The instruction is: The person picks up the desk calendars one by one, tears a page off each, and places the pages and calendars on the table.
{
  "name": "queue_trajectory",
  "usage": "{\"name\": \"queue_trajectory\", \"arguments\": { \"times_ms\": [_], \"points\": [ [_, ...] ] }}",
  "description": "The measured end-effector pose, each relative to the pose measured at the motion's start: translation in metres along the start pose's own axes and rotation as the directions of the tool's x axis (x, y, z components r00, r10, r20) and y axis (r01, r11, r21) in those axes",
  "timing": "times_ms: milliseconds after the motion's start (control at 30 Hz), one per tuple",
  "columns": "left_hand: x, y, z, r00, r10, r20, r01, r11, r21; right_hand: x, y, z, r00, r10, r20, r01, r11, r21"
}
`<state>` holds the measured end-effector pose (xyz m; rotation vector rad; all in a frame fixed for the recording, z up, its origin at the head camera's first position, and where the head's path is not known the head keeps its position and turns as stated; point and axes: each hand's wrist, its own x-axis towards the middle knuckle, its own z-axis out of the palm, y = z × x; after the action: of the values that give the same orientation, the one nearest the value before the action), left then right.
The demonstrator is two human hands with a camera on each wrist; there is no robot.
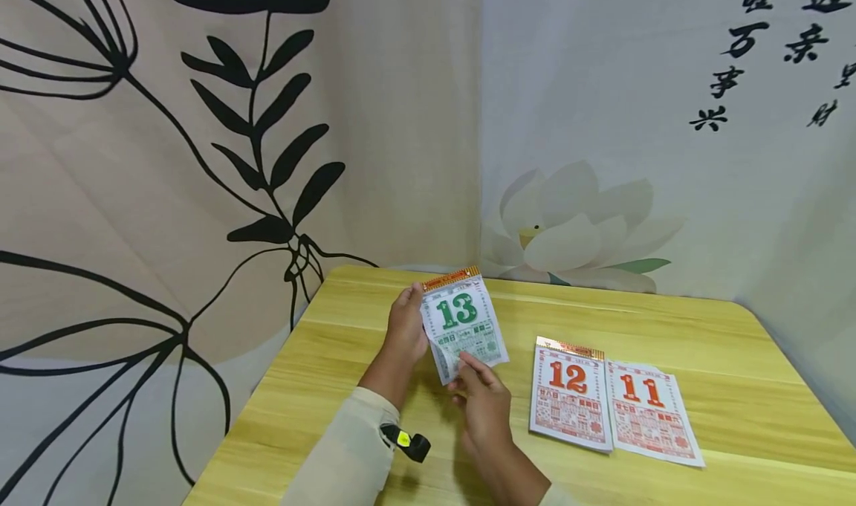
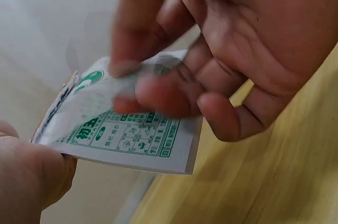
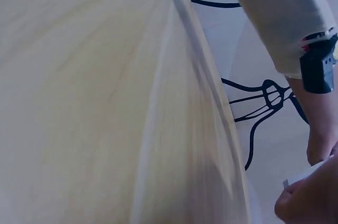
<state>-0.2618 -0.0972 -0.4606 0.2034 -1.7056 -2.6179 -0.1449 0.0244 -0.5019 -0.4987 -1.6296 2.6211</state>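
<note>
A tear-off calendar pad [image 1: 461, 328] with a green 13 and an orange-gold header strip is held up above the table, tilted. My left hand [image 1: 406, 326] grips its upper left side, thumb on the front. With thumb and fingertips my right hand [image 1: 487, 409] pinches the lower part of the top sheet. In the left wrist view that sheet [image 2: 84, 105] is lifted and blurred, and green print shows on the page beneath [image 2: 142, 139]. Only part of the right hand [image 3: 311, 197] appears at the lower right corner of the right wrist view.
On the yellow wood-grain table [image 1: 735, 357], right of my hands, lie a calendar pad with a red 12 [image 1: 571, 394] and a sheet with a red 11 [image 1: 652, 409], side by side. A printed curtain [image 1: 414, 119] hangs behind the table's back edge.
</note>
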Motion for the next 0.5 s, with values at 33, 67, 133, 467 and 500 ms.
{"name": "queue_trajectory", "arguments": {
  "times_ms": [33,67,133,467,500],
  "points": [
    [0.0004,0.0,-0.0006,1.0,-0.007,0.004,0.007,1.0,-0.006,-0.0003,-0.0003,-0.0002,1.0,-0.004,0.015,0.004,1.0,0.014],
    [0.0009,-0.0002,-0.0014,1.0,-0.014,0.008,0.014,1.0,-0.013,-0.0006,-0.0008,-0.0004,0.999,-0.006,0.032,0.005,1.0,0.028],
    [0.0019,-0.0004,-0.0027,1.0,-0.026,0.016,0.026,0.999,-0.018,-0.001,-0.002,-0.0006,0.998,-0.016,0.062,0.013,0.999,0.047],
    [0.0006,0.0002,-0.007,0.995,-0.071,0.075,0.071,0.997,-0.003,-0.0009,-0.0044,-0.0026,0.982,-0.037,0.185,0.029,0.999,0.042],
    [-0.0001,0.0005,-0.007,0.994,-0.078,0.082,0.079,0.997,-0.009,-0.001,-0.0041,-0.0031,0.978,-0.039,0.203,0.031,0.999,0.045]
  ]
}}
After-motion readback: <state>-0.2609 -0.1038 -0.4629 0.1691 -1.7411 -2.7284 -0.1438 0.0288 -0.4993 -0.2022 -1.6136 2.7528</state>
